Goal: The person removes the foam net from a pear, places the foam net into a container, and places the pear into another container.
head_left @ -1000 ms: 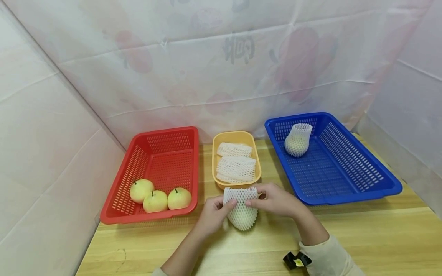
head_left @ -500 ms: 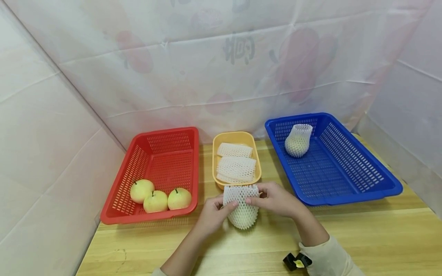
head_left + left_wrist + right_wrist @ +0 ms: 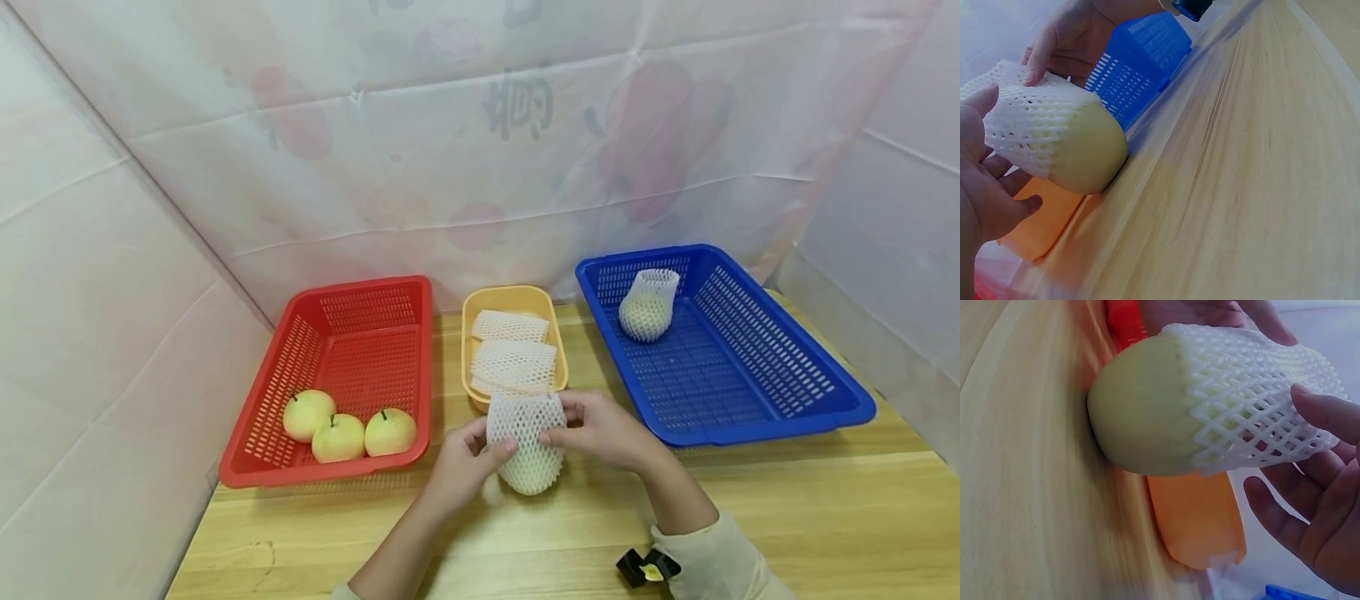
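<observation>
1 yellow pear (image 3: 1141, 406) sits bare end down in 1 white net (image 3: 1254, 394).

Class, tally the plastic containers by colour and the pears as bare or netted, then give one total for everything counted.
Red basket: 1
Yellow tray: 1
Blue basket: 1
Bare pears: 3
Netted pears: 2
Total: 8

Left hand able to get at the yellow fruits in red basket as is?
Probably not: the left hand holds the foam net. Otherwise, the open red basket leaves the yellow fruits exposed.
</observation>
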`<state>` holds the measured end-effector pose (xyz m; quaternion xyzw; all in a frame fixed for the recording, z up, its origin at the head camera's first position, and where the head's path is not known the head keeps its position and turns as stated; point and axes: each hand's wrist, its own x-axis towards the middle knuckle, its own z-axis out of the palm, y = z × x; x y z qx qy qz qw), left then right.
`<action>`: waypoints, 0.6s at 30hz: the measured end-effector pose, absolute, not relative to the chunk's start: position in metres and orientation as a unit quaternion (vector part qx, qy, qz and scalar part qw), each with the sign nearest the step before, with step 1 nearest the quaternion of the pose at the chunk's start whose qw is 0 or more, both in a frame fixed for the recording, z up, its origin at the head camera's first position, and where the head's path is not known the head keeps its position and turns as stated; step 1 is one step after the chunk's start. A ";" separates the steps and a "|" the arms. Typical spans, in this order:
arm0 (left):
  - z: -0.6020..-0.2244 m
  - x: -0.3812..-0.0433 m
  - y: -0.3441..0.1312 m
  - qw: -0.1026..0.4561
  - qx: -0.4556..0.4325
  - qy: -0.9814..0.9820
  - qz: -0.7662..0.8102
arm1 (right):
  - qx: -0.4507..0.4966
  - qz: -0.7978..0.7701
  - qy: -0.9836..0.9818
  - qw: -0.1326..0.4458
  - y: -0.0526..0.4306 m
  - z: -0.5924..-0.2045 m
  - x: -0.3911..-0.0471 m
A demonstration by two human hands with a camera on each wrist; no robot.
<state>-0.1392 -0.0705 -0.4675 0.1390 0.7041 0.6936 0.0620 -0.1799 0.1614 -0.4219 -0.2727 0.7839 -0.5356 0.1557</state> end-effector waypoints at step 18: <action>-0.462 -0.139 -0.066 0.054 0.103 0.664 0.739 | -0.292 -0.586 0.732 0.189 0.166 -0.420 -0.182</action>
